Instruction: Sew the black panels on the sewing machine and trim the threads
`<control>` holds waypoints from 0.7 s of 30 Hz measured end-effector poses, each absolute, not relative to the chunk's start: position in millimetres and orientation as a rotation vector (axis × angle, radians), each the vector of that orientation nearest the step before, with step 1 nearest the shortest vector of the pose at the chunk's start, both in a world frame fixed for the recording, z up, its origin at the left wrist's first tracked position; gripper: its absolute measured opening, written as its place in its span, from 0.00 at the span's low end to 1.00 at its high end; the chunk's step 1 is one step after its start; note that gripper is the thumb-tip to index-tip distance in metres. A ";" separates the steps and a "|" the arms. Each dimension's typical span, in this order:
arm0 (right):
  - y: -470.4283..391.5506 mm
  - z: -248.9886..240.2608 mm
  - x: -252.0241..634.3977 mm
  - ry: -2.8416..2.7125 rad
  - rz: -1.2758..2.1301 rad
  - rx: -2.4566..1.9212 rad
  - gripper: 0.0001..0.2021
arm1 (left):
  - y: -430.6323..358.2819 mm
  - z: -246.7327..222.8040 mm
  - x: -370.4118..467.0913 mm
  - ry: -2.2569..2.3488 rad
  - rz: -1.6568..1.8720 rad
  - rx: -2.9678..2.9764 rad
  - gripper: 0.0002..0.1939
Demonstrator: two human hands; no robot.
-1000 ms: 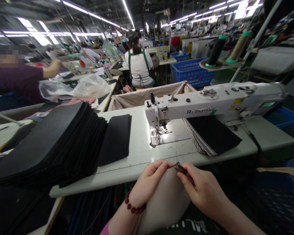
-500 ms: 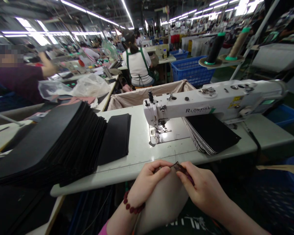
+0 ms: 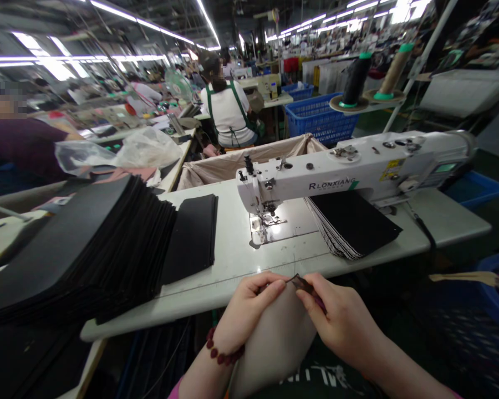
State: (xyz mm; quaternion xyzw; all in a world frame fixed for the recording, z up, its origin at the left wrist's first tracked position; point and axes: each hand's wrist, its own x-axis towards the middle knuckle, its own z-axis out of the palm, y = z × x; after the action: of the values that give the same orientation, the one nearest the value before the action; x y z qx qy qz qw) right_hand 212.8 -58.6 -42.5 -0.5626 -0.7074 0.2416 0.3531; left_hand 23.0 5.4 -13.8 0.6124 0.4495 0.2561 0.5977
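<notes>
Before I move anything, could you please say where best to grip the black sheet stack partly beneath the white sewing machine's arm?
Probably the near corner of the black sheet stack, coming from the front: it lies uncovered on the pale tabletop, while the white machine arm hides the far edge.

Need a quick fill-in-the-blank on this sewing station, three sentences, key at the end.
1. The left hand pinches a thin beige sheet, while a small dark handheld tool is in the person's ____.
2. The lettering on the white metal sewing machine reads ____.
3. Behind it, a tall tan thread cone stands beside one coloured ____.

Missing: right hand; RLONXIANG; black.
</notes>
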 end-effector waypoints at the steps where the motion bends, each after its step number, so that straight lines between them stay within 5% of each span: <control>1: -58.6 -42.7 212.5 -1.828 0.628 -1.456 0.06 | 5.4 -14.5 22.9 1.046 0.591 1.413 0.10; 21: -54.4 -57.9 204.9 -1.822 0.560 -1.379 0.05 | 6.8 -16.3 22.5 1.048 0.529 1.327 0.14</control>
State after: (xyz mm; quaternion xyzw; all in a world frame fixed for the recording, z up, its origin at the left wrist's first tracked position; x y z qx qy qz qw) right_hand 204.9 -54.4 -57.9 -0.5413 -0.7149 0.2197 0.3842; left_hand 22.5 6.8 -16.3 0.5803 0.4579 0.2313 0.6326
